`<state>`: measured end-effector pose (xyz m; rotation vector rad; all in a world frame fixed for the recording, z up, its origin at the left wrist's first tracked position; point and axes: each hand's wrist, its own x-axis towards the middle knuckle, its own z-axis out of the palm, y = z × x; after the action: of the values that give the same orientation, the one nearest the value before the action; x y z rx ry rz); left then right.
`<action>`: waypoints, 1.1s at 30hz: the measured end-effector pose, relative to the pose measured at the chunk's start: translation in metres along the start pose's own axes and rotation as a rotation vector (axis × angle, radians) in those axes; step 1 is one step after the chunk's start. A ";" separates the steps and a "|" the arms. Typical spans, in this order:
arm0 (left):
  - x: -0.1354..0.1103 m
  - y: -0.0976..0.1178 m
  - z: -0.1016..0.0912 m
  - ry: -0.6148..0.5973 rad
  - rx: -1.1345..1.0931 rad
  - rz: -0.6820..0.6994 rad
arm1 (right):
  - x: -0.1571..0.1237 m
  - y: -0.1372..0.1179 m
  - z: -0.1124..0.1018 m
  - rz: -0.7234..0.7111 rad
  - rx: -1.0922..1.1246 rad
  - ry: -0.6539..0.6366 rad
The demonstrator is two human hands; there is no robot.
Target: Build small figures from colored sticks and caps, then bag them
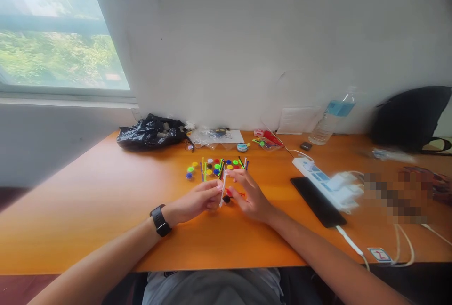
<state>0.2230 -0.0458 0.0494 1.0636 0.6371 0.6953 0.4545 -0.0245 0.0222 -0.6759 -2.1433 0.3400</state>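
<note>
Over the table's middle, my left hand [206, 195] is closed on a thin white plastic stick [223, 188], held upright at a slight tilt. My right hand [249, 194] is beside it, thumb and fingers apart, with fingertips close to the stick's upper end. Whether they touch it I cannot tell. Partly behind the hands are a black round piece [226, 199] and a red-orange piece [229, 192]. Farther back lie several coloured round pieces, such as a green one [190, 169] and a blue one [189, 176], and thin sticks, including a green stick [205, 171].
A black plastic bag [151, 133] lies at the back left. To the right are a black phone [318, 201], a white power strip [318, 180] with cables, a clear bottle [323, 126] and a black bag [409, 116]. A small round tin [242, 147] sits behind the pieces.
</note>
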 end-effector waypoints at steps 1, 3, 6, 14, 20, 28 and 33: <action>0.000 0.000 0.001 -0.004 0.014 -0.001 | 0.000 0.000 0.000 -0.014 -0.010 -0.013; -0.001 0.002 0.003 -0.023 0.064 0.003 | 0.002 -0.001 0.000 -0.022 -0.031 -0.026; -0.004 0.006 0.006 -0.087 0.148 0.012 | 0.003 -0.001 -0.002 -0.035 -0.042 -0.033; -0.004 0.004 0.003 -0.105 0.042 -0.029 | 0.002 -0.002 -0.003 -0.090 -0.066 -0.045; 0.001 0.000 -0.002 -0.086 -0.006 -0.018 | 0.001 -0.006 -0.001 -0.050 -0.147 -0.092; 0.007 0.001 -0.005 0.171 0.029 0.145 | 0.006 -0.002 -0.003 0.140 -0.019 0.058; 0.009 0.000 -0.008 0.278 0.251 0.365 | 0.008 0.006 -0.004 0.284 0.100 0.107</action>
<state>0.2230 -0.0345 0.0453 1.3467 0.7926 1.1151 0.4562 -0.0149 0.0267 -0.9217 -1.9170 0.5462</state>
